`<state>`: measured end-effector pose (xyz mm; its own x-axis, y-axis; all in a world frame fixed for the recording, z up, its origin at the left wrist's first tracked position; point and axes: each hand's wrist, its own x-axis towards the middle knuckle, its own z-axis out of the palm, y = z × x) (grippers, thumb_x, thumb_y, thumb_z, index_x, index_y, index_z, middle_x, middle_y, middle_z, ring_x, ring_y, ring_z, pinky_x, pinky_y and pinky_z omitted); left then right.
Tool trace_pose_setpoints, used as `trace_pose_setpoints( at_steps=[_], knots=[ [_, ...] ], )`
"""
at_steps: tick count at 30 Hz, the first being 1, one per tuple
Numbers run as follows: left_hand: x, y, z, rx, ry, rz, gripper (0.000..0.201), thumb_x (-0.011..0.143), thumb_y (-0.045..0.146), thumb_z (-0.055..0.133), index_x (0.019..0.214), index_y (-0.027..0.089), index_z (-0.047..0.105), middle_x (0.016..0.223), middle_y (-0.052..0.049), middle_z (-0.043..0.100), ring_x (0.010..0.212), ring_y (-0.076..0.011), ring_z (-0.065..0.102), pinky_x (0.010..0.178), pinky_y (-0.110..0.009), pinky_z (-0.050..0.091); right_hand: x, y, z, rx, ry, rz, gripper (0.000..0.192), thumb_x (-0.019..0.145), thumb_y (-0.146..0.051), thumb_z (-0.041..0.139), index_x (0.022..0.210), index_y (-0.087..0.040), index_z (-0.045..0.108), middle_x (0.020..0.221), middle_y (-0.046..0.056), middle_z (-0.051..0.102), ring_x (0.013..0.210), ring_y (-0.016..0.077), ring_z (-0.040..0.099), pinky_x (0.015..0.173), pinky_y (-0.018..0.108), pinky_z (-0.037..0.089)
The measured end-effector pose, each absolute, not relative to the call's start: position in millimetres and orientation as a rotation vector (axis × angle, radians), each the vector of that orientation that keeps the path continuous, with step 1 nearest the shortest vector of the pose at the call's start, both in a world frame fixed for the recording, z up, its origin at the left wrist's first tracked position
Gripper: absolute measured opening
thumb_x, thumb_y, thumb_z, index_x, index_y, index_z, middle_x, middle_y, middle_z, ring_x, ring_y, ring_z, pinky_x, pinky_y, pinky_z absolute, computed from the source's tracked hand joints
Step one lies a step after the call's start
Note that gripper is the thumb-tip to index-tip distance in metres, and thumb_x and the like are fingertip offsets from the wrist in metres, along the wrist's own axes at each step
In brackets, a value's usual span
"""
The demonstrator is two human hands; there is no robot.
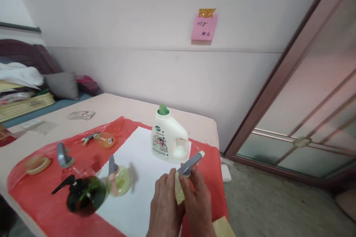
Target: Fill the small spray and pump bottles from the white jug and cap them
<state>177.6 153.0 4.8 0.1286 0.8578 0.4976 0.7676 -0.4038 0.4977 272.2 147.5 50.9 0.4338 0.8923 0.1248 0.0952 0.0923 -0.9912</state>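
Observation:
Near the front edge of the table, my left hand (164, 202) wraps round the body of a pale yellow spray bottle (179, 189). My right hand (198, 197) is closed about its grey trigger head, which points to the upper right. Fingers hide much of the bottle. Just beyond my hands stands a white detergent jug (160, 135) with a green spout at its open mouth. To their left, a second spray bottle (122, 181), yellowish and round, stands on the white sheet (139, 177). Beside it is a dark green pump bottle (86, 194).
A red plastic sheet (207, 181) covers part of the table. Towards the left lie an orange spray bottle (105, 139), a grey-headed clear bottle (65, 157) and a yellowish round lid-like piece (38, 164). A pink note (205, 27) is taped to the wall. A glass door (303, 118) stands right.

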Motion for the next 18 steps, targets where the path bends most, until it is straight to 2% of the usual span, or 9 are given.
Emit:
trace_pose_setpoints(
  at_steps=[3,5,8,10,13,16,18],
  knots=[
    [173.4,156.8,5.1,2.346,1.651,1.178,0.057,0.088,0.015,0.053,0.142,0.021,0.038,0.111,-0.011,0.064,0.1,-0.0247,0.063,0.08,-0.037,0.056,270.6,149.4,50.2,-1.377,-0.99,0.719,0.035,0.078,-0.045,0.07,0.105,-0.025,0.062,0.1,0.002,0.068,0.098,0.0227,0.062,0.086,0.035,0.05],
    [176.6,155.5,7.0,2.299,1.598,1.136,0.067,0.084,0.014,0.057,0.145,0.02,0.033,0.113,-0.011,0.064,0.104,-0.0248,0.063,0.083,-0.036,0.055,277.4,151.3,54.9,-1.359,-0.977,0.689,0.027,0.077,-0.042,0.069,0.096,-0.025,0.064,0.091,0.0,0.067,0.089,0.021,0.062,0.081,0.032,0.05],
    [182.0,152.3,11.5,2.132,1.566,0.911,0.084,0.074,0.014,0.063,0.15,0.019,0.028,0.127,-0.013,0.061,0.119,-0.0264,0.057,0.094,-0.036,0.051,303.3,155.2,64.8,-1.381,-0.934,0.654,0.023,0.076,-0.043,0.068,0.087,-0.023,0.065,0.077,-0.001,0.067,0.074,0.0193,0.061,0.066,0.029,0.049],
    [181.0,153.4,14.5,2.071,1.597,0.751,0.083,0.073,0.016,0.062,0.15,0.018,0.031,0.139,-0.014,0.056,0.13,-0.0279,0.05,0.101,-0.037,0.047,327.1,160.3,68.5,-1.418,-0.886,0.59,0.027,0.076,-0.045,0.068,0.09,-0.022,0.066,0.074,-0.001,0.066,0.068,0.0188,0.06,0.06,0.029,0.047],
    [173.0,160.6,16.4,2.076,1.626,0.584,0.069,0.08,0.02,0.054,0.148,0.017,0.04,0.144,-0.014,0.054,0.135,-0.028,0.047,0.105,-0.038,0.044,360.5,179.2,67.5,-1.46,-0.816,0.438,0.036,0.076,-0.045,0.067,0.103,-0.021,0.067,0.088,0.002,0.069,0.08,0.0205,0.061,0.071,0.031,0.047],
    [166.1,166.7,15.8,2.1,1.628,0.521,0.061,0.083,0.023,0.049,0.143,0.015,0.049,0.141,-0.015,0.058,0.131,-0.028,0.052,0.103,-0.037,0.044,382.6,215.5,63.2,-1.446,-0.828,0.344,0.043,0.076,-0.044,0.066,0.112,-0.02,0.065,0.108,0.006,0.069,0.1,0.0242,0.06,0.089,0.038,0.045],
    [164.9,167.1,15.6,2.105,1.614,0.529,0.058,0.082,0.024,0.05,0.139,0.015,0.054,0.138,-0.016,0.06,0.127,-0.0281,0.056,0.102,-0.036,0.046,391.4,245.3,60.2,-1.407,-0.904,0.344,0.043,0.079,-0.041,0.065,0.117,-0.02,0.063,0.114,0.006,0.068,0.104,0.0229,0.06,0.095,0.04,0.044]
  ],
)
